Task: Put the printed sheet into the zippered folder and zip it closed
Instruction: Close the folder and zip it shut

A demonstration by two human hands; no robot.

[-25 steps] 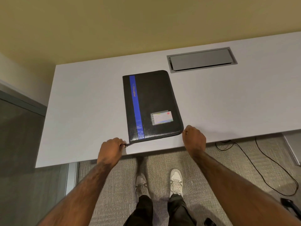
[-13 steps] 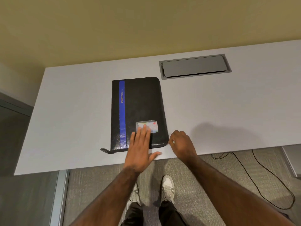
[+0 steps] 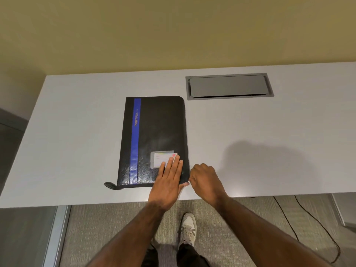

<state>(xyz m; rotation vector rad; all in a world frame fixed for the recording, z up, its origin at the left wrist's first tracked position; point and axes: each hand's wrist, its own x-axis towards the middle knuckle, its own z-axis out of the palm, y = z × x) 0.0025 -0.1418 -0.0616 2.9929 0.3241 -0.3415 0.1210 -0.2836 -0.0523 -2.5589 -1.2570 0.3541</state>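
While lying closed and flat on the white counter (image 3: 77,132), near its front edge: black folder (image 3: 154,139) with blue stripe (image 3: 135,139), card label (image 3: 163,158) and strap tab (image 3: 109,185) at the near left corner. Left hand (image 3: 169,182) open, flat on the folder's near right corner, fingertips touching the label. Right hand (image 3: 206,180) curled at that corner's edge, pinching something too small to identify; printed sheet not visible.
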